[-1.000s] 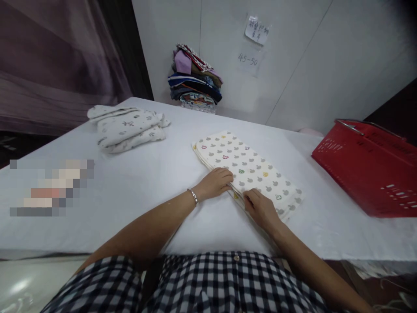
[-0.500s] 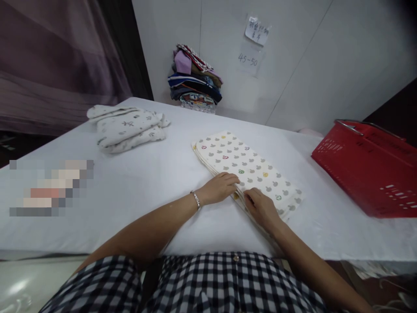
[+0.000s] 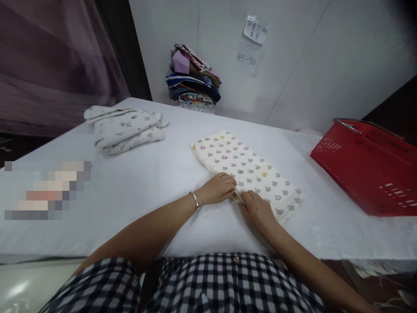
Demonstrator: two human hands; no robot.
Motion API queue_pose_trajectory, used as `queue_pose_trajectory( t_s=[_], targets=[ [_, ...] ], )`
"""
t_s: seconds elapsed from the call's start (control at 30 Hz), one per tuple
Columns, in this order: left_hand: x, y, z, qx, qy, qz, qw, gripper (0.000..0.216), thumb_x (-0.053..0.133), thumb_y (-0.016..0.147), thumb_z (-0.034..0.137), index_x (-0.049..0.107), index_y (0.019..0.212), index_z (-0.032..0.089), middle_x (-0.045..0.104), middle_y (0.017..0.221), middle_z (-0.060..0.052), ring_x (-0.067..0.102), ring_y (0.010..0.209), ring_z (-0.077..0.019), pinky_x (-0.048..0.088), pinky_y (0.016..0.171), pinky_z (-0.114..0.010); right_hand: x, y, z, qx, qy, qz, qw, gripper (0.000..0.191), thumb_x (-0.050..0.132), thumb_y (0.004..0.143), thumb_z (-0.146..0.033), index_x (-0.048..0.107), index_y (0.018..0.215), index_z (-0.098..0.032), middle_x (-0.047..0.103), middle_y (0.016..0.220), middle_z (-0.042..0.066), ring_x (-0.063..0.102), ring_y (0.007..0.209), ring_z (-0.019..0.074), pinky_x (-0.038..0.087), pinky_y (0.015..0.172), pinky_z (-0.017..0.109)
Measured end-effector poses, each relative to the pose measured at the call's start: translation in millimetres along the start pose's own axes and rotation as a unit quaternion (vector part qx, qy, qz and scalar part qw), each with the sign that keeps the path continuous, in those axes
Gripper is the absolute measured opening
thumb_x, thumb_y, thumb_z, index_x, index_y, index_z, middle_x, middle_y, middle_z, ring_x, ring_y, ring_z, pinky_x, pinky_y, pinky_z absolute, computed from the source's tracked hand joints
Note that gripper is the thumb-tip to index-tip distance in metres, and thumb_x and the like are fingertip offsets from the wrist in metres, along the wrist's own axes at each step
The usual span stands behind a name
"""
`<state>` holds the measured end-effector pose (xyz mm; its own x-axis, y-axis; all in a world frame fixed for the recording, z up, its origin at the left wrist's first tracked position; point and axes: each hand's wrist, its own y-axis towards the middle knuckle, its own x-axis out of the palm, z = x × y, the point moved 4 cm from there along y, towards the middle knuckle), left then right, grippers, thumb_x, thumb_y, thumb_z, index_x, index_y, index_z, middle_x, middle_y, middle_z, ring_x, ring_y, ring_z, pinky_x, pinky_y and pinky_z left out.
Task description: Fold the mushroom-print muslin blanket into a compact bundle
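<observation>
A: Step in hand?
B: Working at the near long edge of the folded cloth (image 3: 247, 171), both hands on it. Cream, printed with small grey shapes, lying flat on the white surface (image 3: 146, 182), a little right of centre, long side slanting away to the far left.
A: And the left hand (image 3: 218, 189)?
B: Palm down at that edge, fingers (image 3: 228, 181) bunched narrow, tips pinching at the stacked layers. Bracelet (image 3: 194, 200) on the wrist.
A: Then the right hand (image 3: 257, 211)?
B: Just beside the other, nearly touching. Thumb and forefinger closed narrow on the same edge; hard to tell how many layers caught between.
A: Needed for any further move?
B: Probably an even hold from both sides and a low, level motion, to keep the layers from sliding apart. Soft stuff, likely to sag outside two pinches set so close together.
A: Around it?
B: Red basket (image 3: 368, 169) to the right, well apart from the cloth. Loose pile of pale printed cloths (image 3: 125, 128) at the far left. Stack of coloured fabrics (image 3: 193, 80) against the wall at the back, with a paper note (image 3: 255, 29) taped higher up.
A: In the way?
B: Only the hands themselves, crowded at one spot on the edge; basket and piles well off to the sides.
</observation>
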<state>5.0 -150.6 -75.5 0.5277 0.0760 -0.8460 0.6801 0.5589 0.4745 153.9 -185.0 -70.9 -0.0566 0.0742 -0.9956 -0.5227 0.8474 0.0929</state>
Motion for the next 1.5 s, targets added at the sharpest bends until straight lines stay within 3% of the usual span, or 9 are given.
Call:
queue_pose_trajectory(
  t_s=[0.2, 0.27, 0.43, 0.77, 1.07, 1.2, 1.33, 1.5],
  targets=[
    [1.5, -2.4, -6.9, -0.019, 0.018, -0.011, 1.0, 0.008, 0.044, 0.087, 0.017, 0.052, 0.084, 0.019, 0.062, 0.095, -0.003, 0.054, 0.092, -0.0146, 0.037, 0.09, -0.032, 0.2, 2.5, 10.9, -0.02, 0.066, -0.004, 0.998, 0.014, 0.041, 0.089, -0.017, 0.055, 0.094, -0.018, 0.059, 0.085, 0.004, 0.055, 0.074, 0.0164, 0.035, 0.06, 0.025],
    [2.5, -3.7, -11.7, -0.053, 0.041, -0.019, 0.998, 0.006, 0.048, 0.083, 0.015, 0.051, 0.087, 0.018, 0.061, 0.093, -0.003, 0.054, 0.091, -0.0155, 0.037, 0.09, -0.032, 2.2, 2.6, 13.4, -0.028, 0.077, -0.004, 0.997, 0.016, 0.04, 0.089, -0.017, 0.055, 0.094, -0.018, 0.059, 0.084, 0.004, 0.055, 0.075, 0.0165, 0.036, 0.061, 0.025],
    [2.5, -7.7, -25.3, -0.12, 0.116, -0.009, 0.986, 0.028, 0.045, 0.079, 0.004, 0.051, 0.103, 0.016, 0.059, 0.1, -0.006, 0.051, 0.098, -0.018, 0.036, 0.089, -0.034, 5.9, 2.2, 10.1, -0.045, 0.069, 0.0, 0.997, 0.019, 0.039, 0.088, -0.015, 0.056, 0.097, -0.018, 0.06, 0.087, 0.005, 0.057, 0.076, 0.0177, 0.039, 0.062, 0.027],
    [-16.2, -20.8, -60.7, -0.283, 0.192, 0.059, 0.938, 0.021, 0.047, 0.08, 0.006, 0.054, 0.096, 0.017, 0.058, 0.102, -0.009, 0.048, 0.102, -0.0243, 0.039, 0.082, -0.04, 7.7, 2.7, 8.8, -0.055, 0.075, -0.014, 0.996, 0.018, 0.039, 0.087, -0.015, 0.056, 0.093, -0.019, 0.059, 0.086, 0.004, 0.057, 0.077, 0.0171, 0.04, 0.065, 0.026],
    [-19.3, -22.8, -67.5, -0.293, 0.199, 0.038, 0.934, 0.017, 0.047, 0.081, 0.01, 0.06, 0.087, 0.019, 0.063, 0.09, -0.008, 0.051, 0.094, -0.0238, 0.04, 0.073, -0.038, 3.6, 0.6, 1.9, -0.03, 0.048, -0.039, 0.998, 0.018, 0.046, 0.083, -0.016, 0.056, 0.097, -0.019, 0.058, 0.093, 0.005, 0.056, 0.081, 0.0184, 0.039, 0.06, 0.026],
    [-19.4, -23.3, -66.8, -0.291, 0.207, 0.023, 0.934, 0.02, 0.045, 0.083, 0.011, 0.061, 0.09, 0.021, 0.064, 0.095, -0.007, 0.051, 0.098, -0.0236, 0.039, 0.072, -0.037, -3.5, -15.2, 4.4, -0.041, 0.031, -0.021, 0.998, 0.04, 0.045, 0.079, -0.011, 0.051, 0.119, -0.016, 0.057, 0.107, 0.011, 0.053, 0.093, 0.0219, 0.044, 0.075, 0.032],
    [-20.2, -22.1, -65.7, -0.3, 0.196, 0.002, 0.934, 0.024, 0.043, 0.082, 0.011, 0.061, 0.095, 0.021, 0.063, 0.104, -0.007, 0.049, 0.103, -0.0247, 0.039, 0.075, -0.039, -13.1, -43.7, 20.2, -0.056, 0.045, -0.031, 0.997, 0.051, 0.043, 0.079, -0.011, 0.043, 0.131, -0.013, 0.054, 0.119, 0.013, 0.05, 0.104, 0.0245, 0.042, 0.086, 0.039],
    [-21.1, -20.5, -64.4, -0.31, 0.192, -0.003, 0.931, 0.027, 0.042, 0.082, 0.011, 0.06, 0.099, 0.021, 0.062, 0.109, -0.006, 0.047, 0.108, -0.0241, 0.039, 0.079, -0.039, -22.3, -81.2, 41.6, -0.104, 0.084, -0.05, 0.99, 0.065, 0.044, 0.079, -0.013, 0.026, 0.141, -0.02, 0.042, 0.136, 0.012, 0.037, 0.125, 0.0249, 0.027, 0.103, 0.051]
  ],
)
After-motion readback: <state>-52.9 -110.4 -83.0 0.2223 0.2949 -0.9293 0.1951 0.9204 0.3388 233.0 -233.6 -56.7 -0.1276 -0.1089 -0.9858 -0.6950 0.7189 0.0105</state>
